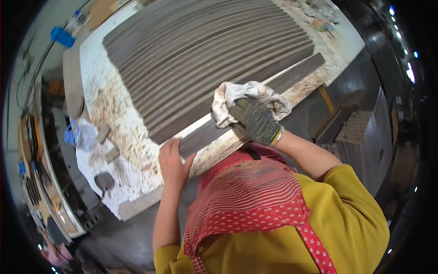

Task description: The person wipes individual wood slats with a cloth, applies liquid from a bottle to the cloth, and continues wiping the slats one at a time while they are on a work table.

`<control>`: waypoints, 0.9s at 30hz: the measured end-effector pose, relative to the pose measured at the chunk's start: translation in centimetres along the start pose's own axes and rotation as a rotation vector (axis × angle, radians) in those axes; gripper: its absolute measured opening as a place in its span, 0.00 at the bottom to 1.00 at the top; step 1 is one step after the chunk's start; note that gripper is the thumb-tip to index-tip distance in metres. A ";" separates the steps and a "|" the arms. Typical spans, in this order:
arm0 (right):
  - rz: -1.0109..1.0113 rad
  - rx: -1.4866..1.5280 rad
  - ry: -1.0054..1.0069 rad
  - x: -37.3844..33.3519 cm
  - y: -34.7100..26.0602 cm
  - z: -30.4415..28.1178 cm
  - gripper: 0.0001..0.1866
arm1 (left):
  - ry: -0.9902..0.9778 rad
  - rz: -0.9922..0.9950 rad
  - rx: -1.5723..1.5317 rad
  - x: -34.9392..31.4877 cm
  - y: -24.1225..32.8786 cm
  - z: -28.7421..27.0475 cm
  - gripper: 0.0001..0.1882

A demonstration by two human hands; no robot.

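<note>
A dark grey-brown wooden board lies slantwise along the near edge of the worktable. At its left end, my bare left hand holds the board, with the fingertips on the far side and the thumb apart at the near side. My right hand, in a dark knitted glove with a yellow cuff edge, presses a crumpled, stained white rag onto the board around its middle. The rag bunches beyond the fingers and hides part of the board. Behind it, many similar boards lie side by side in rows.
Stained white sheeting covers the worktable. To the left are a clear plastic jug, small blocks and a dark round pad. A blue container stands at the far left. Stacked panels stand on the right.
</note>
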State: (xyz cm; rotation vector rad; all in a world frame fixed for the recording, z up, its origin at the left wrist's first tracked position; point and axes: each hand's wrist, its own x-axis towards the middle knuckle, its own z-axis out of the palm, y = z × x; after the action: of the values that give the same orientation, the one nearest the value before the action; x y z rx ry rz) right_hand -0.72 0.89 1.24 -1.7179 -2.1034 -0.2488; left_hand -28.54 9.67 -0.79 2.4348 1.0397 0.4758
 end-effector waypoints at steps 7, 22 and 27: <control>1.191 0.308 0.144 -8.7 15.8 -4.9 0.16 | 0.243 -0.003 0.067 -1.6 0.4 -0.1 0.31; 0.964 0.664 0.175 -6.7 20.3 -7.9 0.22 | 0.041 -0.180 0.363 3.7 1.5 -3.9 0.30; 1.024 1.612 0.428 -9.8 30.9 -15.6 0.20 | 0.075 -0.286 0.431 3.6 3.4 -4.1 0.29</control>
State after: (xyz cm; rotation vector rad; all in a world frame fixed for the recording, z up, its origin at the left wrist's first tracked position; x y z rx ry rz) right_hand 33.82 -6.97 7.45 -1.1423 -0.3934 0.9829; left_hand -26.10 11.32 4.97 2.5764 1.6361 0.2679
